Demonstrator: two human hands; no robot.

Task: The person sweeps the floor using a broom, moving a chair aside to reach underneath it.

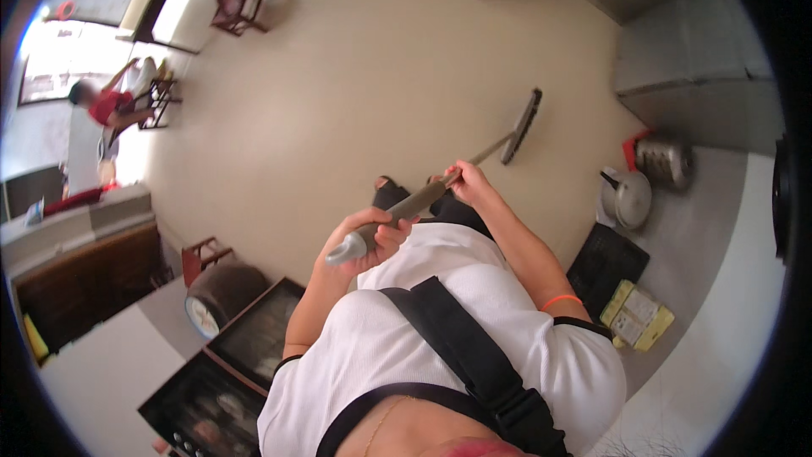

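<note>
A person's left hand (372, 235) wraps around the thick grip of a long-handled broom (423, 199), close to its pale grey end, while the right hand (469, 182), farther along, closes on the slimmer shaft. Beyond the right hand and to its right, the broom's dark-bristled head (523, 127) shows against the beige floor (338, 85). Well to the right of that hand sits a lidded metal pot (632, 202); far to the left hand's left, another person in red (110, 107) appears near a bright window (72, 55).
</note>
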